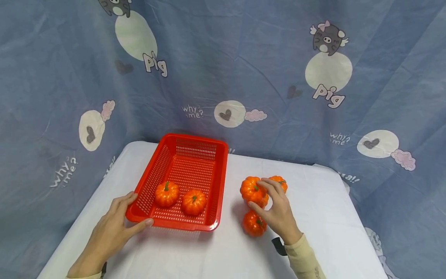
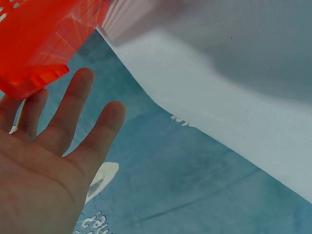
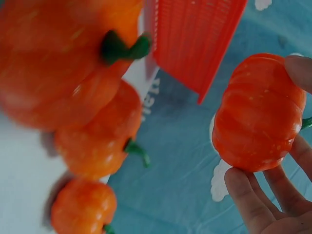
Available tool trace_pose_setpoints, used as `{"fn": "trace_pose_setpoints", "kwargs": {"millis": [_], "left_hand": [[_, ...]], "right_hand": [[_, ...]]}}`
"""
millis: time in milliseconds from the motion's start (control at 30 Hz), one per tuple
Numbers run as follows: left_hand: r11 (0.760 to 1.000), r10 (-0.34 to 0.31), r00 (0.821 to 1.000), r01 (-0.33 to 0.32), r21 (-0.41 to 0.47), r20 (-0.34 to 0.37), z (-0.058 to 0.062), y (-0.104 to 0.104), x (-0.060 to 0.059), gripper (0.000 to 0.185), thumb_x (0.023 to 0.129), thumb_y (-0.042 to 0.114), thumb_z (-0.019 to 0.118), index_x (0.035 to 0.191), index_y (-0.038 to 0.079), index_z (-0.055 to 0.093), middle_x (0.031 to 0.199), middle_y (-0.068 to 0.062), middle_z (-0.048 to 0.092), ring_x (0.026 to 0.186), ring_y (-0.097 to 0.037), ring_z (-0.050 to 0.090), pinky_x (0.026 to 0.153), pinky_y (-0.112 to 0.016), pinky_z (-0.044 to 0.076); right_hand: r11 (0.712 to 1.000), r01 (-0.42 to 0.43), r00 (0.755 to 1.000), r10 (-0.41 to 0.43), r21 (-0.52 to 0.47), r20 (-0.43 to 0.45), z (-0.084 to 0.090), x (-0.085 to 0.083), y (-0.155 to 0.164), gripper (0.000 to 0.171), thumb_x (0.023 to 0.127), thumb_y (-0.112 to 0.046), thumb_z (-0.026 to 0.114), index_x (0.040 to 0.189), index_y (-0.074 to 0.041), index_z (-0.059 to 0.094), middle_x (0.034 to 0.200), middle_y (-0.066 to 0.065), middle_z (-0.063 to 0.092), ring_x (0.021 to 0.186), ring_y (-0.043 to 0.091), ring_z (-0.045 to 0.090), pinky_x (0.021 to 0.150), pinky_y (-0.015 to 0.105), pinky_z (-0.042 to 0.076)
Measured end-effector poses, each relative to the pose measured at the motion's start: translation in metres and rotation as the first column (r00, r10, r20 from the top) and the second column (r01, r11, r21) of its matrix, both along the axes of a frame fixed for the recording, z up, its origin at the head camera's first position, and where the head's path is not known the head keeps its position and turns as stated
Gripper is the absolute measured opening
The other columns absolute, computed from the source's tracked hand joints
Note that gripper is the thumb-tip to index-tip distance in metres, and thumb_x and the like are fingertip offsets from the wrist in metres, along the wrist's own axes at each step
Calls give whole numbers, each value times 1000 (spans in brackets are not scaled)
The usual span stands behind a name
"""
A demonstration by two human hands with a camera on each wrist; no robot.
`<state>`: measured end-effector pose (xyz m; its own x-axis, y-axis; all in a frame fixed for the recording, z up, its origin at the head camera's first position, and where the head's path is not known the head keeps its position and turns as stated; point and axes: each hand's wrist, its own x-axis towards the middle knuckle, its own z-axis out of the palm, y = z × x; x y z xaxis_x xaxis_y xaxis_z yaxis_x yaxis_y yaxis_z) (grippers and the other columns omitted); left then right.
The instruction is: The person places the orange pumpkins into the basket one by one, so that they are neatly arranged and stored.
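A red plastic basket stands on the white table with two small orange pumpkins inside. My left hand rests at its near left corner, thumb along the front wall and straight fingers on the left side. The left wrist view shows the open palm under the basket corner. My right hand pinches a pumpkin between thumb and fingers. Three more pumpkins lie close by, one behind, one in front, and one mostly hidden beneath the held one.
A blue cartoon-print cloth hangs behind the table and drapes past its sides. The table's left edge lies just beside my left hand. Bare white tabletop stretches right of the pumpkins and in front of the basket.
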<state>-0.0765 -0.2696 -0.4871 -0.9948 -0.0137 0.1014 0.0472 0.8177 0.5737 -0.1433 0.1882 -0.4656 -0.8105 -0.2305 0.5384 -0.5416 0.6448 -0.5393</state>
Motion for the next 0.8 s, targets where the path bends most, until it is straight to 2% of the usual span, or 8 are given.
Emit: {"fn": "trace_pose_setpoints", "kwargs": {"millis": [133,433,700,800], "left_hand": [[1000,3,1000,-3,0,5,0,0,0,105,79,68,75,154,6,36,153,-20,37,128,-48,46,92,-74,40],[1000,0,1000,0,-1,-19,-1,-1,0,103,80,66,75,155,7,36,153,-19,38,125,-49,49,91,-73,41],[1000,15,1000,-14,-7,9,-1,0,1,107,79,72,72,155,6,35,152,-20,38,124,-49,49,90,-74,41],[1000,14,1000,-14,-8,8,-2,0,1,107,79,71,72,155,6,35,152,-20,38,123,-50,50,89,-74,42]], "right_hand": [[1000,-21,1000,22,-17,13,3,-3,-11,63,77,-25,91,133,-15,63,138,2,55,126,23,53,105,47,47],[998,-53,998,54,-39,26,13,-10,-32,64,79,-32,90,135,-19,62,141,0,53,130,18,50,105,44,48],[994,-100,994,102,-50,36,20,-21,-53,67,79,-31,90,138,-18,60,143,1,52,127,18,53,103,45,50],[992,-118,992,120,-54,34,23,-25,-61,67,79,-30,89,138,-17,60,144,2,52,124,18,54,99,41,51]]}}
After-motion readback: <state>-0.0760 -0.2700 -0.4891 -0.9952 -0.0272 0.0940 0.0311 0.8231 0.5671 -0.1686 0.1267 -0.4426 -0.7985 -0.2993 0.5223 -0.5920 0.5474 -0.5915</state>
